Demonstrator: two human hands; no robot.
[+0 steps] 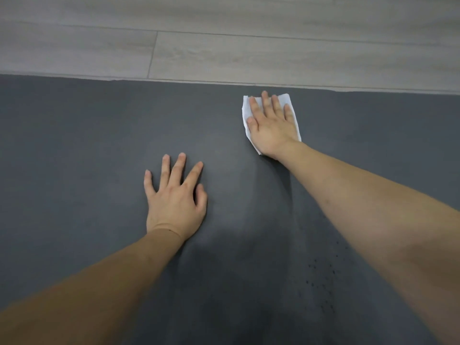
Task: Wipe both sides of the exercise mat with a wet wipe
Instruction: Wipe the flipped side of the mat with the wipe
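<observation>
Pale wood-look floor planks [224,46] ran beyond the far edge of the dark grey exercise mat [74,145], which lay flat under both arms. Straight, slightly spread fingers [266,100] of the right hand [272,125] pressed a white wet wipe [246,120] flat against the mat, their tips just short of that far edge. Nearer, the left hand [174,195] rested palm-down on bare mat, fingers splayed, holding nothing

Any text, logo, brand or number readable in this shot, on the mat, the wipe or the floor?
None. No readable text in this view.
Exercise mat: plain dark surface; only a patch of small dots near the right forearm, a pattern, not letters.
Wet wipe under the right hand: plain white, no print visible.
Wood-look floor: no markings.
Left hand lies flat on the mat.
</observation>
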